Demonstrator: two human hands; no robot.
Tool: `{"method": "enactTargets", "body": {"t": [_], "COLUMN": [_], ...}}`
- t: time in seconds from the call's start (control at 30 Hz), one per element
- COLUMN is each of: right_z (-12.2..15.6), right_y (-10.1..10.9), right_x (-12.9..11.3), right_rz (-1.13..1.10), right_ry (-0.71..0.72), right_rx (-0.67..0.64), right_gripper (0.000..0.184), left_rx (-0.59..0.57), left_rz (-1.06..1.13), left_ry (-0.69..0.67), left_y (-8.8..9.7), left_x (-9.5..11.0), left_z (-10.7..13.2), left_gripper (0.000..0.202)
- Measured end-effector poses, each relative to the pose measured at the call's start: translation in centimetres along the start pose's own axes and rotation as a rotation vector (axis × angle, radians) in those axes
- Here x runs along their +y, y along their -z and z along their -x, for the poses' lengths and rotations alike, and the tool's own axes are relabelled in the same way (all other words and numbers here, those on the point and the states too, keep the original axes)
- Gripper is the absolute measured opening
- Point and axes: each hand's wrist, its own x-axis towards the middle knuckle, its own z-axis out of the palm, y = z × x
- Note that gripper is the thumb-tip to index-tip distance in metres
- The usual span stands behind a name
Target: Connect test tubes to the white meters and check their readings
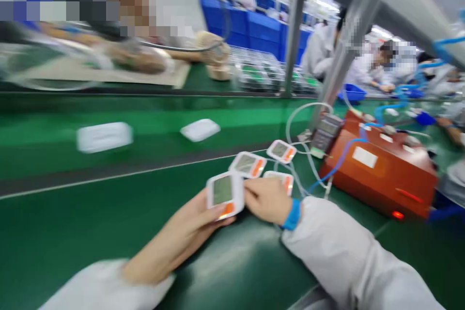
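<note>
The left hand (198,223) grips a small white monitor (225,194) with a grey screen and an orange button, fingers under it and thumb along its lower edge, holding it tilted up off the green table (72,232). The right hand (267,199) lies just beside it, fingers curled down over a second white unit (282,180); the picture is smeared by motion, so whether that hand truly clasps the unit or only rests on it I cannot tell. A blue wrist strap (292,214) sits at the cuff of the pale sleeve.

Two more units (248,164) (281,150) lie in a row behind the hands, close together, trailing clear tubing (301,121) toward an orange box (381,169) that stands hard against the right side. That side is crowded; the table to the left of the hands is open green surface up to a pale line (109,177). Beyond the line, a conveyor belt (43,121) carries two white casings (104,136) (200,129), well apart. A slanted metal post (348,34) rises behind the box. Other people in white coats (319,51) work farther off.
</note>
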Motion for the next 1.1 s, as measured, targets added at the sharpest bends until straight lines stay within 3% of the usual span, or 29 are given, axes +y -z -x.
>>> {"method": "enactTargets", "body": {"t": [0.07,0.17,0.27,0.33,0.43,0.6,0.73,0.9,1.03,1.1], "right_z": [0.1,0.4,1.0,1.3,1.3,0.3,0.1,0.2,0.0,-0.1], "right_y": [-0.4,-0.8,-1.1,-1.1,-0.8,0.9,1.5,1.6,2.5,2.6], "right_x": [0.4,0.4,-0.2,-0.7,-0.7,1.6,3.4,3.1,2.4,2.3], "right_rz": [-0.050,-0.084,-0.111,-0.188,-0.286,0.056,0.258,0.278,0.146,0.003], "right_ry": [0.039,0.073,0.145,0.270,0.400,0.116,-0.048,-0.164,-0.226,-0.222], "right_rx": [0.015,0.017,-0.040,-0.127,-0.189,0.001,-0.046,-0.147,-0.331,-0.310], "right_gripper": [0.018,0.024,0.019,0.007,0.023,0.018,0.042,0.057,0.040,0.031], "left_rx": [-0.023,-0.029,0.066,0.141,0.249,0.414,0.450,0.489,0.594,0.641], "left_rz": [0.097,0.161,0.163,0.139,0.039,-0.142,-0.293,-0.706,-0.984,-0.978], "left_ry": [0.059,0.042,-0.004,-0.013,-0.021,-0.073,-0.066,-0.036,-0.047,-0.138], "left_y": [0.9,1.8,2.9,3.9,5.3,6.0,5.4,5.8,6.3,5.6], "left_x": [0.0,0.0,0.2,0.4,0.7,0.7,0.4,0.5,1.1,1.1], "left_z": [0.7,0.2,-0.4,-0.7,-1.1,-1.3,-1.3,-1.2,-0.9,-0.5], "left_gripper": [0.063,0.060,0.053,0.055,0.059,0.078,0.093,0.095,0.084,0.068]}}
